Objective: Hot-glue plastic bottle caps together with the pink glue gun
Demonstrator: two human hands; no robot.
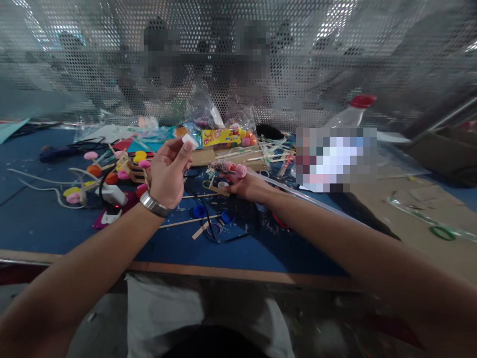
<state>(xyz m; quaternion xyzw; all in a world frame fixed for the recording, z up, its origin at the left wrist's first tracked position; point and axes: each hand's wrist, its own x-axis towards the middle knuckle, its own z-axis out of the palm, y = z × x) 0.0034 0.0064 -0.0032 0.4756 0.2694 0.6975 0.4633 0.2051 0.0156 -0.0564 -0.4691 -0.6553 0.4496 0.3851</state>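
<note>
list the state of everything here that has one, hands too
left hand: raised, pinching a small white piece
right hand: low over the clutter, grip unclear
metal wristband: fastened around the left wrist
bottle: red cap on
white adapter: red light glowing at its lower end
blue caps: loose on the table

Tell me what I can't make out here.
In the head view:
Bottle: lower part, hidden by pixelation.
Dark shapes at the mesh: blurred, partly pixelated.
White piece: too small to identify, partly covered by the left hand.
What the right hand holds: too blurred.
</note>
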